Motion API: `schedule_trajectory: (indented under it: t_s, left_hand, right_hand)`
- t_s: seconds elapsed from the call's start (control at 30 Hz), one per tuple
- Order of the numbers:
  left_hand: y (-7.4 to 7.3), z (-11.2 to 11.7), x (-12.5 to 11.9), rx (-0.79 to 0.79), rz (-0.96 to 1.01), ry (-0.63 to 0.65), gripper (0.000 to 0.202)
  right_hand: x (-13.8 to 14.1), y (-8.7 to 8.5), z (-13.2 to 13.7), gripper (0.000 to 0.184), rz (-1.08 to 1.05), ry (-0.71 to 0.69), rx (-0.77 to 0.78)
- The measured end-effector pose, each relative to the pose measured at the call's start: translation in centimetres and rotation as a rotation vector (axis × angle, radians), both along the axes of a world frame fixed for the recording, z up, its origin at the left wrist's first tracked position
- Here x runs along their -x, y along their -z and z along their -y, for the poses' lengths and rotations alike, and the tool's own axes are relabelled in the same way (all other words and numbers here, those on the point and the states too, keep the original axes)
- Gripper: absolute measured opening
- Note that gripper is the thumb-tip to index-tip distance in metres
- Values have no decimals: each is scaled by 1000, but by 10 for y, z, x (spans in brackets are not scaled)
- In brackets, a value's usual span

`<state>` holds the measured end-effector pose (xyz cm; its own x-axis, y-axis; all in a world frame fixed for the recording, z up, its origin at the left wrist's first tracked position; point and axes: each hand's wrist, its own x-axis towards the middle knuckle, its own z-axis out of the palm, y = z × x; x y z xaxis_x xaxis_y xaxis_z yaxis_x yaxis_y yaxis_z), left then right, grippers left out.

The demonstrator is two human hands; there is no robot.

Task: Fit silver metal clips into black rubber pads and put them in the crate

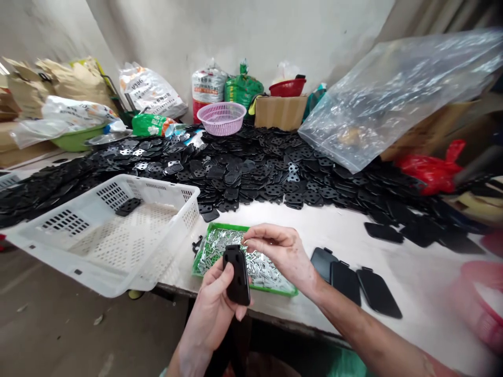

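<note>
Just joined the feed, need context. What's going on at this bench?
One person is working at a white-topped bench. Their left hand grips a flat black piece, while their right hand is pinched above a green tray of small metal pieces. A white plastic crate sits to the left, three black covers lie to the right, and a black heap spreads behind.

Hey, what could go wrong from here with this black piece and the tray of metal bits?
The green tray of small metal pieces sits near the edge of the table, so the right hand might knock some off. The black plastic piece could slip from the left hand. The white crate seems to overhang and might tip.
</note>
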<state>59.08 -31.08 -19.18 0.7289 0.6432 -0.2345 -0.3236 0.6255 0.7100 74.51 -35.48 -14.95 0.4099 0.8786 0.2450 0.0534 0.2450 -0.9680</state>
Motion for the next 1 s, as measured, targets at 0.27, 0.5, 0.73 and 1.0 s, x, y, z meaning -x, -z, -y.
schedule_trajectory:
  t_s: [0.27, 0.5, 0.73, 1.0]
  left_hand:
    - [-4, 7, -5, -116, -36, -11, 18]
    - [-8, 11, -3, -333, -388, -419, 36]
    - [-1, 9, -2, -311, -380, -414, 41]
    - [-1, -3, 7, -1, 116, -47, 28]
  right_hand:
    - [2, -1, 4, 6, 145, 71, -51]
    - [7, 4, 7, 6, 87, 157, -9]
    - [20, 16, 9, 12, 192, 203, -85]
    - [17, 19, 8, 25, 584, 187, -157]
